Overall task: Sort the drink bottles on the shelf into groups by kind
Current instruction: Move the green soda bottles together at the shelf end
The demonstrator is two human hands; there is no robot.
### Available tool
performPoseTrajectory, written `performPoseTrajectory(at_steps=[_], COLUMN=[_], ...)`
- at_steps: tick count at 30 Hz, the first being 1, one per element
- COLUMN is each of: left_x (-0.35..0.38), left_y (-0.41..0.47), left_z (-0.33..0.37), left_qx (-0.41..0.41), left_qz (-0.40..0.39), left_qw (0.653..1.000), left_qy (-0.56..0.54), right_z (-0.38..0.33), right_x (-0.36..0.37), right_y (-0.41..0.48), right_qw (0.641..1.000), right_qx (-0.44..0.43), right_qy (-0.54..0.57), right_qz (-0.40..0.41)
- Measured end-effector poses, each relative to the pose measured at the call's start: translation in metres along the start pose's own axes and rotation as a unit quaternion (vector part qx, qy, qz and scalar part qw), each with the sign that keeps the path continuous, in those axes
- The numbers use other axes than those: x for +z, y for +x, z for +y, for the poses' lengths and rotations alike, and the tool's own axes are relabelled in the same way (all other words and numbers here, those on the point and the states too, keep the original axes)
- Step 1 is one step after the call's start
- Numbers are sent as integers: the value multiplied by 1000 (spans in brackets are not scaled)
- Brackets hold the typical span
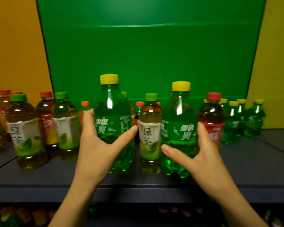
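Note:
Two green soda bottles with yellow caps stand at the front middle of the dark shelf [138, 182]. My left hand [95, 148] wraps the left soda bottle [112, 102], fingers on its left side, thumb across the front. My right hand [206, 158] wraps the right soda bottle [179, 112], thumb in front, fingers on its right side. Between the two stands a green tea bottle [150, 128] with a green cap and white label. Several more yellow-capped soda bottles [246, 118] are grouped at the back right.
Green tea bottles [25, 128] and red-capped brown tea bottles [45, 115] stand mixed on the left. An orange-capped bottle [84, 105] is behind my left hand. A red-capped tea bottle [211, 115] stands right of my right hand. A green panel [146, 54] backs the shelf. More bottles [11, 215] lie below.

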State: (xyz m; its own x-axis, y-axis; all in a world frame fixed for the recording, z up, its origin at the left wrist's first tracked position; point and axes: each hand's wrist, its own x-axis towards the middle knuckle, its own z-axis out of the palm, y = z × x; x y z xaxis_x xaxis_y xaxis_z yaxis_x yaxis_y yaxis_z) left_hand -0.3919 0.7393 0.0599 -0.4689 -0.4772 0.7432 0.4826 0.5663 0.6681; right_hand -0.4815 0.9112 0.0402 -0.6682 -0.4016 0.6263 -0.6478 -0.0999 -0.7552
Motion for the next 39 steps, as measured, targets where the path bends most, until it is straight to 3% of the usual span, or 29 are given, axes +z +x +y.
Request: performPoseTrajectory(at_steps=[10, 19, 28, 39], left_x=[180, 337, 440, 479], left_y=[-14, -27, -9, -3], left_z=[37, 29, -8, -47], left_qx=[9, -47, -109, -135], left_qz=[-80, -169, -159, -151], left_qw=[992, 983, 981, 979], left_qy=[-95, -63, -20, 24], right_z=[34, 97, 172, 232], right_x=[-167, -281, -337, -348], right_y=[24, 48, 81, 107], right_qw=[994, 988, 991, 989], right_qx=[-14, 32, 94, 134], right_qy=[-54, -90, -53, -51], right_qz=[97, 122, 83, 23])
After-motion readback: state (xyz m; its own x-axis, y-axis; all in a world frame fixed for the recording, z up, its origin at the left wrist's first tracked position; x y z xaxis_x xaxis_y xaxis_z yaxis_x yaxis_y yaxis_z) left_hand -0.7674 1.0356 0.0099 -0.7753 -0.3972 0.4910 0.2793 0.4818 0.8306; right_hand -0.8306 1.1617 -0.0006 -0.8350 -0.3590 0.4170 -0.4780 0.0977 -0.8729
